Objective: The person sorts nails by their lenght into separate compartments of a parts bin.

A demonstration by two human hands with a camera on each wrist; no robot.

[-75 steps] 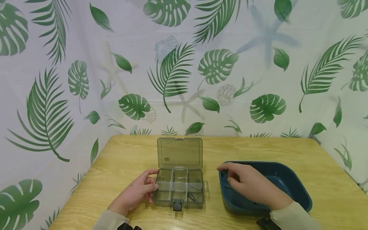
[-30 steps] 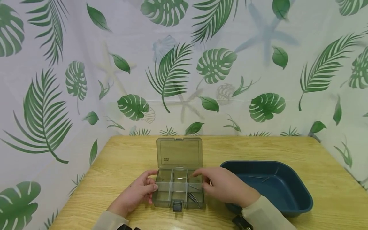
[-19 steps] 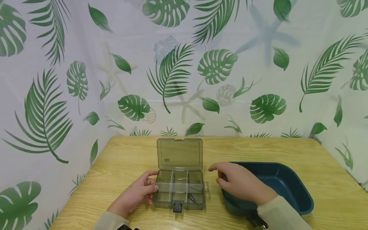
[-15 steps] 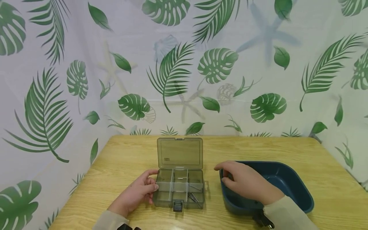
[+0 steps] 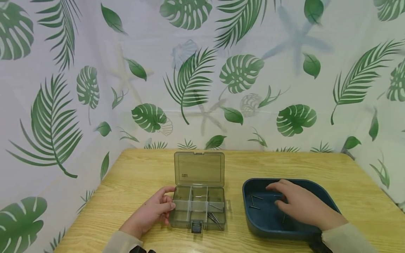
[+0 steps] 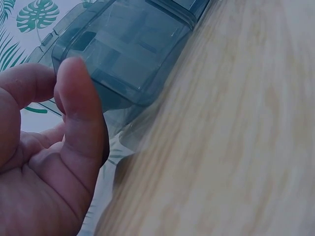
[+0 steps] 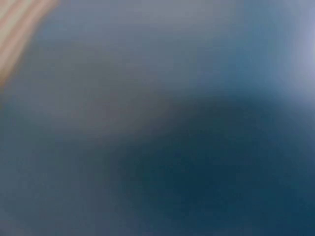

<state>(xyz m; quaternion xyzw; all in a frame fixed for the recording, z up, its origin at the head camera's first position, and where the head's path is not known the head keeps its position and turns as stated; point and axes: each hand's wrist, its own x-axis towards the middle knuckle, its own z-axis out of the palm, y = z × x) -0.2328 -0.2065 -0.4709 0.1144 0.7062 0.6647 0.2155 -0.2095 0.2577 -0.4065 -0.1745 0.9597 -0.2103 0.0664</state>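
A smoky clear compartment box (image 5: 197, 212) stands on the table with its lid (image 5: 199, 169) raised. My left hand (image 5: 156, 207) grips its left side, thumb at the near left edge; the left wrist view shows the thumb (image 6: 81, 103) against the plastic. Several thin metal pieces like nails (image 5: 213, 218) lie in the box's front right compartment, and one more (image 5: 215, 206) is by the divider behind it. My right hand (image 5: 303, 203) is over the dark blue bin (image 5: 269, 230), thumb and index finger apart, near a nail-like piece (image 5: 277, 196).
More nail-like pieces (image 5: 255, 207) lie on the left part of the bin's floor. The wooden table (image 5: 142, 172) reaches back to a leaf-printed cloth (image 5: 202, 88). Only blurred blue fills the right wrist view, with a strip of wood at top left.
From the box's right side, my right hand has moved right and down into the bin, uncovering the pieces at the bin's left. My left hand keeps its grip on the box.
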